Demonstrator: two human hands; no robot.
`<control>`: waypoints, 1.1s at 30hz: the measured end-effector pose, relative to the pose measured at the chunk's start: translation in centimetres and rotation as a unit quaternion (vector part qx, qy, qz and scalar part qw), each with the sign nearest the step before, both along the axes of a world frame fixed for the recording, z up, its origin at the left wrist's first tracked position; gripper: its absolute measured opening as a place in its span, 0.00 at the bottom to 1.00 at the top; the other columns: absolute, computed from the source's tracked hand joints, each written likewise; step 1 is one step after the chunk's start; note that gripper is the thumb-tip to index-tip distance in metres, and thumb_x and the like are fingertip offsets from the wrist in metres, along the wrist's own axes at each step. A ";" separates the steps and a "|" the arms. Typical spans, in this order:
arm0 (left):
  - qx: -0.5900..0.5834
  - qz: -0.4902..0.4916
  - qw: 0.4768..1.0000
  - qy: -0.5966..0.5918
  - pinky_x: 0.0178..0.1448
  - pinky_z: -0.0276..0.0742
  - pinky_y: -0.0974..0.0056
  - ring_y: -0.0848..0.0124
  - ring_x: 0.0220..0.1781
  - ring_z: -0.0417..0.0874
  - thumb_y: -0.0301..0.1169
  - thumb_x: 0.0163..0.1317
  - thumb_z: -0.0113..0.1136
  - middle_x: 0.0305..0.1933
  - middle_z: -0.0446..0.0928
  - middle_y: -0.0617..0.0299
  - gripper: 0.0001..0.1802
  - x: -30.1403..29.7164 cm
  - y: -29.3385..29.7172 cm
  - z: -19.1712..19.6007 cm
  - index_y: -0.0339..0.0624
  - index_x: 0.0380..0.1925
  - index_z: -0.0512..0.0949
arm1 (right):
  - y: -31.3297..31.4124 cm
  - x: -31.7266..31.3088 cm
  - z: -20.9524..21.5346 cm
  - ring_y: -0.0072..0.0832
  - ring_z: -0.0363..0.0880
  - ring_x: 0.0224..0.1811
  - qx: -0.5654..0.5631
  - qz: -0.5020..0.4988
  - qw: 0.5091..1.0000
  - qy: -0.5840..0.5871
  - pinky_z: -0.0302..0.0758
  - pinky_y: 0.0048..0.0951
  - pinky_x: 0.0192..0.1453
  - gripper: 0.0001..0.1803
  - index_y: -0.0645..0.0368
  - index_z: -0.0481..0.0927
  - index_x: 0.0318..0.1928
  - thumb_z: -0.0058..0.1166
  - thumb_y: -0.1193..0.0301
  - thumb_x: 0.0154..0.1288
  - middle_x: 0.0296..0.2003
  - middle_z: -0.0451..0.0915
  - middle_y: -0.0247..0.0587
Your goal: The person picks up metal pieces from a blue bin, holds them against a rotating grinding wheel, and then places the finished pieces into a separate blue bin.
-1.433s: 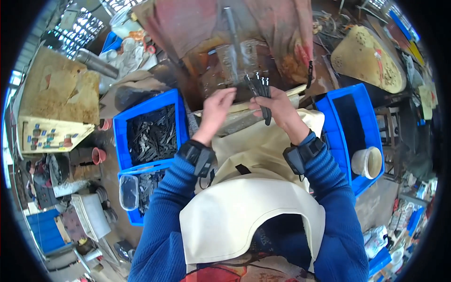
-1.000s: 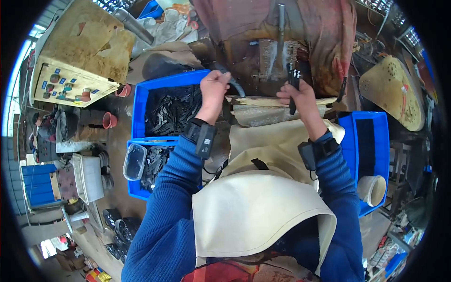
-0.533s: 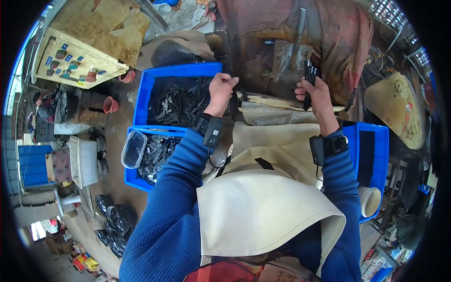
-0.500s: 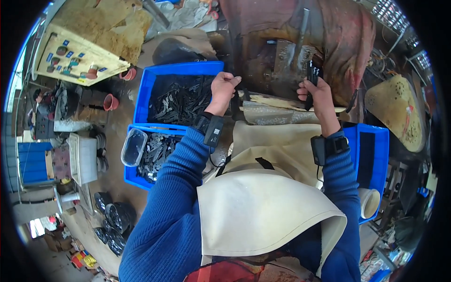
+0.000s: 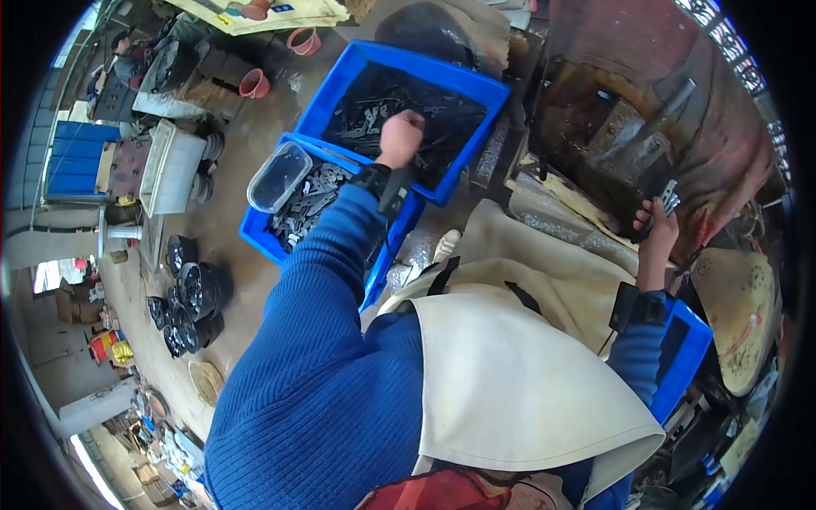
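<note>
Beneath and around the nearer left hand (image 5: 401,138), dark strips (image 5: 367,119) lay every which way in a blue bin (image 5: 487,126); whether the curled fingers held any, I couldn't tell. Well rightward, the right hand (image 5: 659,231) gripped slender pieces (image 5: 671,199).

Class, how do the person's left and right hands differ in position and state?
The left hand is over the blue bin of dark strips; the right hand is near the reddish cloth. The right hand grips a bundle of slim pieces, while none shows in the left hand. Both wear dark wrist devices.
</note>
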State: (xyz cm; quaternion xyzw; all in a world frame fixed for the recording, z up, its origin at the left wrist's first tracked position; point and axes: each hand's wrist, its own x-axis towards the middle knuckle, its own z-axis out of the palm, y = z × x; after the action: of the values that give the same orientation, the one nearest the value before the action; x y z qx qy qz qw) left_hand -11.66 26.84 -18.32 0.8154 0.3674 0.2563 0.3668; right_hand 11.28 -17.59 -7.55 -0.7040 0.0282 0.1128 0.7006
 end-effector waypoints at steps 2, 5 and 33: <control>0.054 -0.007 0.993 0.106 0.43 0.79 0.53 0.51 0.37 0.83 0.28 0.51 0.55 0.31 0.81 0.48 0.08 -2.5 3.2 -1.1 0.43 0.29 0.83 | 0.1 0.1 -0.6 0.21 0.76 0.24 -0.007 0.003 1.000 0.002 0.72 0.22 0.23 0.08 0.58 0.74 0.42 0.54 0.67 0.68 0.30 0.79 0.35; 0.064 -0.003 0.986 0.155 0.44 0.78 0.53 0.51 0.38 0.83 0.26 0.49 0.54 0.31 0.82 0.48 0.09 -4.6 5.9 -0.3 0.44 0.29 0.83 | 0.0 0.2 -1.3 0.20 0.74 0.22 -0.028 -0.001 1.000 0.003 0.70 0.21 0.22 0.08 0.58 0.74 0.41 0.53 0.67 0.68 0.28 0.78 0.34; 0.027 0.007 0.972 0.234 0.41 0.77 0.55 0.56 0.37 0.82 0.33 0.55 0.61 0.34 0.78 0.54 0.06 -23.6 -2.6 -0.7 0.46 0.32 0.83 | -1.5 3.1 -3.4 0.20 0.69 0.23 -0.017 0.065 0.998 -0.003 0.66 0.23 0.24 0.05 0.59 0.74 0.39 0.49 0.71 0.70 0.27 0.74 0.32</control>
State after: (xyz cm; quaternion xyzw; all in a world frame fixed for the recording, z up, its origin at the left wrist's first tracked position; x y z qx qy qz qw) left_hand -35.26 24.28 -19.00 0.8598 0.4416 0.0701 0.2468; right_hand 14.38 -19.11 -10.96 -0.7165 -0.0184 0.1554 0.6798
